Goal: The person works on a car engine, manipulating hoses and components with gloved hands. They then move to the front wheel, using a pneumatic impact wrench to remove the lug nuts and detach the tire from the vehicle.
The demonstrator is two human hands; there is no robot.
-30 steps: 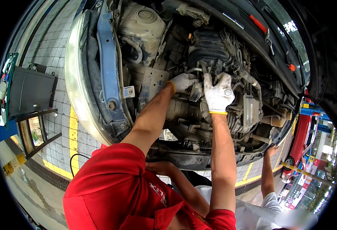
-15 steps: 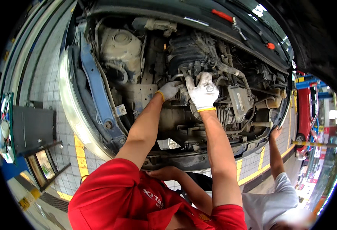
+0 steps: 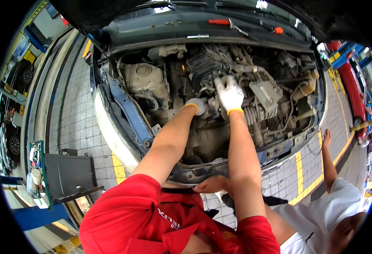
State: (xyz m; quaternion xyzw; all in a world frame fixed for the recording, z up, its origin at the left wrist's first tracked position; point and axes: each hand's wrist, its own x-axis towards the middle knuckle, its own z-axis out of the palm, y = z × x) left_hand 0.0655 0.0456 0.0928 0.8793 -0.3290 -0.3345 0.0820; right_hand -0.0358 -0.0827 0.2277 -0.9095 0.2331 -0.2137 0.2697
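Both my hands wear white gloves with yellow cuffs and reach into the open engine bay. My left hand [image 3: 198, 106] is down among parts below the black intake manifold [image 3: 207, 70]; its fingers are hidden. Beside it on the right, my right hand [image 3: 230, 95] has its fingers bent closed over small pipes and fittings behind the engine's front. Whatever its fingertips hold is covered by the glove. Right of that hand sits a ribbed grey metal box [image 3: 264, 94], with a corrugated hose [image 3: 253, 116] nearer me.
A red-handled tool [image 3: 219, 21], an orange-handled one [image 3: 277, 30] and a metal bar [image 3: 198, 36] lie behind the bay. A co-worker in grey has one hand [image 3: 213, 184] at the front edge, another [image 3: 326, 139] raised at right. A dark cabinet [image 3: 69, 175] stands left.
The view has swung, showing more of the left floor. My left hand's fingers have gone out of sight among the parts. The co-worker's far hand has come off the car's edge.
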